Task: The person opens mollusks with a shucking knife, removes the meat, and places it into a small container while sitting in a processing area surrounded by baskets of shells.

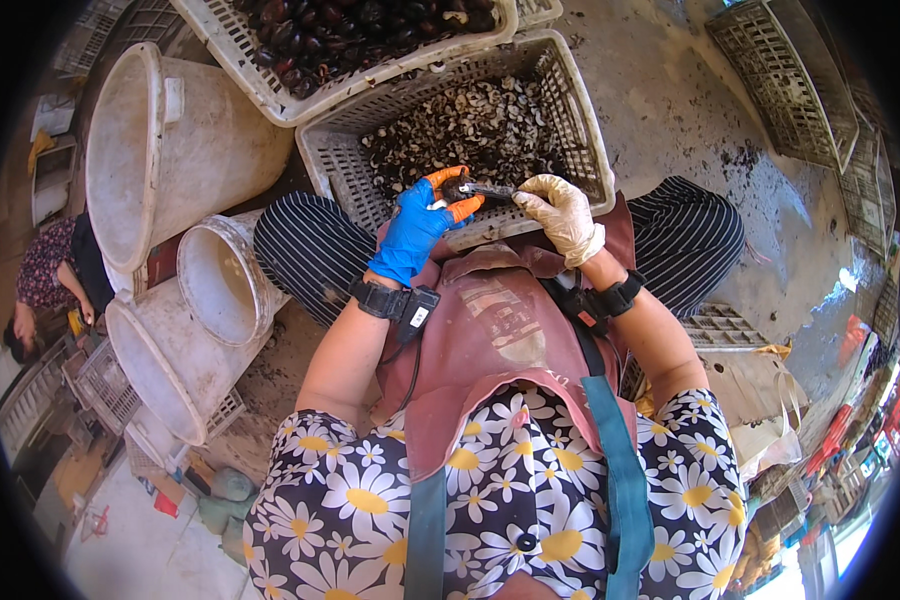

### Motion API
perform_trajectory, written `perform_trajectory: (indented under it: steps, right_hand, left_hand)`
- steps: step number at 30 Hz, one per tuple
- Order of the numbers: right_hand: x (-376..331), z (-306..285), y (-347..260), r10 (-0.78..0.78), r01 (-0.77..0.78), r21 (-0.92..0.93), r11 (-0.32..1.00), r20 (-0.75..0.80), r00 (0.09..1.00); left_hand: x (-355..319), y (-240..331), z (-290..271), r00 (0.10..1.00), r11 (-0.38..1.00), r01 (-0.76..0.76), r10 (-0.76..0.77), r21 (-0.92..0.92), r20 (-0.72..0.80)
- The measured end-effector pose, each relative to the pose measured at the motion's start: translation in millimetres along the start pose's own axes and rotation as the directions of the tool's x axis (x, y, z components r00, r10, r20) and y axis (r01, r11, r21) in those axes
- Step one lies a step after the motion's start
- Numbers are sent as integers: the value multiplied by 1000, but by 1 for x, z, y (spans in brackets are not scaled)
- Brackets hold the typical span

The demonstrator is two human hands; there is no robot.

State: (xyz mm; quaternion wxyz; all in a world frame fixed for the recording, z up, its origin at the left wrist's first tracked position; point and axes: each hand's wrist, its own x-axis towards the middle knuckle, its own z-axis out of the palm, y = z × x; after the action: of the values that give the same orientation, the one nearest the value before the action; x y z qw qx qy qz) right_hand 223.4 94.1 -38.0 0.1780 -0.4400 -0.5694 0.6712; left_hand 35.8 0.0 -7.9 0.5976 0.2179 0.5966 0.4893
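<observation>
My left hand point(415, 230), in a blue glove with orange finger covers, pinches a dark, roundish lump point(454, 188). It resembles the dark brown, glossy lumps point(315, 40) heaped in the far crate, but its kind is not clear. My right hand point(562, 215), in an off-white glove, grips a small knife point(490, 191) whose metal blade reaches left to the lump. Both hands are over the near edge of a grey plastic crate point(585, 130). Inside it lie many small pale and dark scraps point(480, 130).
White buckets point(195, 130) lie tipped on the left, smaller ones point(165, 355) below. Plastic crates point(785, 85) stand at the far right. The floor point(660, 110) is wet and strewn with dark bits. Another person point(45, 270) bends over at the far left.
</observation>
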Motion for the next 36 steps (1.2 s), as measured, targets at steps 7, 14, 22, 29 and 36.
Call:
perform_trajectory:
  steps: [7,14,22,29,36]
  right_hand:
    - [-2,-6,3,20,-20,67,998,9,1000]
    - [-1,-5,-6,42,-42,-23,999,13,999]
    - [11,-15,-11,-30,98,-350,932,193,981]
    - [35,35,-2,42,-42,-1,999,-30,999]
    - [66,38,3,67,-52,158,986,-90,994]
  left_hand:
    - [1,-10,-1,983,985,-163,167,57,-80]
    - [1,-9,2,954,939,-231,270,256,-131]
    - [-1,5,-17,963,751,-253,138,610,230]
    - [13,-13,-6,906,928,-236,317,288,-280]
    - [15,-8,11,972,985,-165,154,-48,-175]
